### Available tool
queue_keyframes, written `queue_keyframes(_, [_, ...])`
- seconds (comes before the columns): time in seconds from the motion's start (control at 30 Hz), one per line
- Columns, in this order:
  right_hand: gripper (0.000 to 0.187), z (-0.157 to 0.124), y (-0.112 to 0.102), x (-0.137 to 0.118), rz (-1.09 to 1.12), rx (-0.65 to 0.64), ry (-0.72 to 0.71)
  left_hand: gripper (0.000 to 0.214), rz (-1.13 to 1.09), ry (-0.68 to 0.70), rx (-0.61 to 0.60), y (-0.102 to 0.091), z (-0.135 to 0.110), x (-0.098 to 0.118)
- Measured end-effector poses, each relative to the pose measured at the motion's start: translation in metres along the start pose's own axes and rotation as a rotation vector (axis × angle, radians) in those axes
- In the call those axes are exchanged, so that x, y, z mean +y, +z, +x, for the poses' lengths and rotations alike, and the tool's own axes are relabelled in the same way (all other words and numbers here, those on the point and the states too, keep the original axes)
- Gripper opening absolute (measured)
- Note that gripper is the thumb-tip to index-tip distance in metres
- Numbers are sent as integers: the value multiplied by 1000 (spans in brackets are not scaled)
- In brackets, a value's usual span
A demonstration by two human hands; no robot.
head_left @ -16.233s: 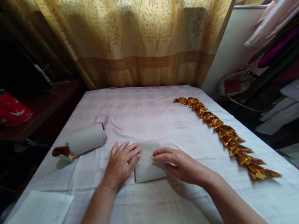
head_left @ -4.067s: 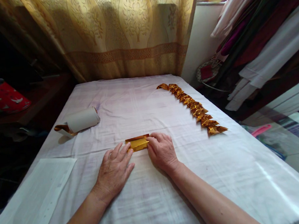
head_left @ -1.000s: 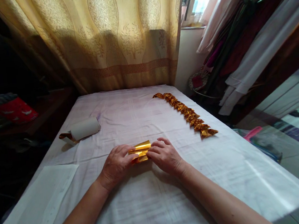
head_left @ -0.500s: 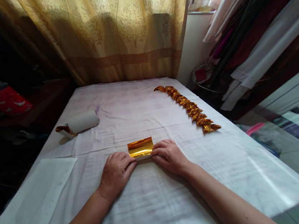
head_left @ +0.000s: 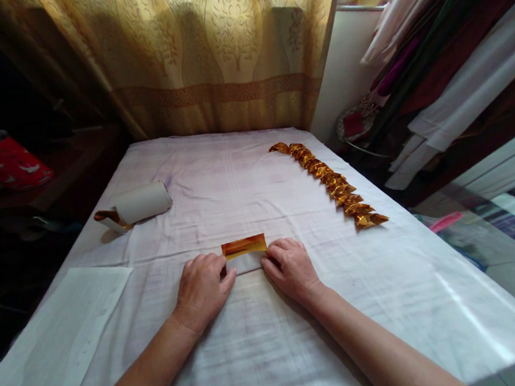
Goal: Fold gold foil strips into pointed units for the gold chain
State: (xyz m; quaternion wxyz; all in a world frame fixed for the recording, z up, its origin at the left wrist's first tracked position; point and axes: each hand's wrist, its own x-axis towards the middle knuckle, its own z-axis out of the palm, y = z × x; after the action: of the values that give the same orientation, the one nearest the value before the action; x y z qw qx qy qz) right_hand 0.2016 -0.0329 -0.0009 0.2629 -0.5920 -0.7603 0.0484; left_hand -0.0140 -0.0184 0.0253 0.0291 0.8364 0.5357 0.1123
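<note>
A small gold foil paper (head_left: 244, 246), folded so its white underside shows along the near half, lies on the white cloth (head_left: 275, 352) covering the table. My left hand (head_left: 203, 288) presses on its left end with curled fingers. My right hand (head_left: 290, 268) pinches its right end. A row of several folded gold pieces (head_left: 331, 183) runs diagonally along the right side of the cloth. A roll of paper with a gold end (head_left: 138, 205) lies at the left.
A white sheet of paper (head_left: 55, 340) lies at the near left edge. A patterned gold curtain (head_left: 204, 50) hangs behind the table. Hanging clothes (head_left: 446, 54) crowd the right side. A dark shelf with a red item (head_left: 7, 164) is at left.
The gold paper has been flattened and partly opened, its white side now showing near me. Both hands slid slightly toward me, still on its two ends.
</note>
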Motion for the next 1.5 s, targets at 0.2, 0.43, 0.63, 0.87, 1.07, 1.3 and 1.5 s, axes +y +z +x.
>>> queue_keyframes(0.2, [22, -2, 7, -1, 11, 47, 35, 8, -58, -25, 86, 8, -4, -3])
queue_keyframes(0.43, [20, -2, 6, -1, 6, 30, 23, 14, 4, 261, 308, 14, -15, 2])
queue_keyframes(0.63, [5, -1, 2, -4, -19, 22, 19, 26, -33, 397, 217, 12, -22, 17])
queue_keyframes(0.87, [5, 1, 1, -7, -21, 12, 41, 27, -59, 370, 189, 13, -23, 15])
queue_keyframes(1.07, [22, 4, 3, -15, -73, 15, 93, 28, -62, 361, 188, 13, -22, 17])
queue_keyframes(1.3, [5, -3, -2, -4, 62, -12, 110, 28, -65, 375, 188, 14, -24, 12])
queue_keyframes(1.5, [7, -6, -6, 4, 127, -22, 135, 30, -64, 362, 213, 13, -32, -5])
